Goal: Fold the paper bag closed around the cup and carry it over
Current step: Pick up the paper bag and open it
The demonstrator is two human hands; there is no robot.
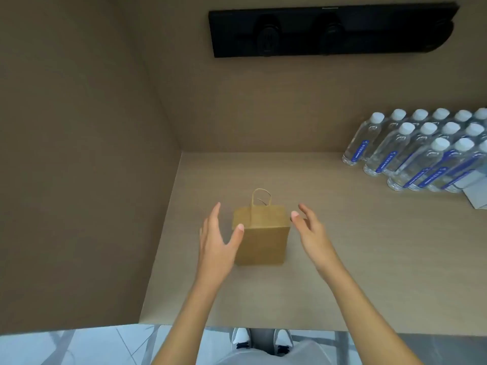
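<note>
A brown paper bag [261, 237] stands upright on the beige counter [342, 246], its top folded over and its twisted paper handles sticking up at the back. The cup is not visible. My left hand [216, 238] is open beside the bag's left side, thumb tip against the bag's upper left corner. My right hand [311, 233] is open just off the bag's right side, fingers spread, holding nothing.
Several clear water bottles [421, 154] with white caps and blue labels stand in rows at the counter's right rear. A white card [477, 198] lies by them. A wall closes the left side; a black unit [332, 30] hangs on the back wall.
</note>
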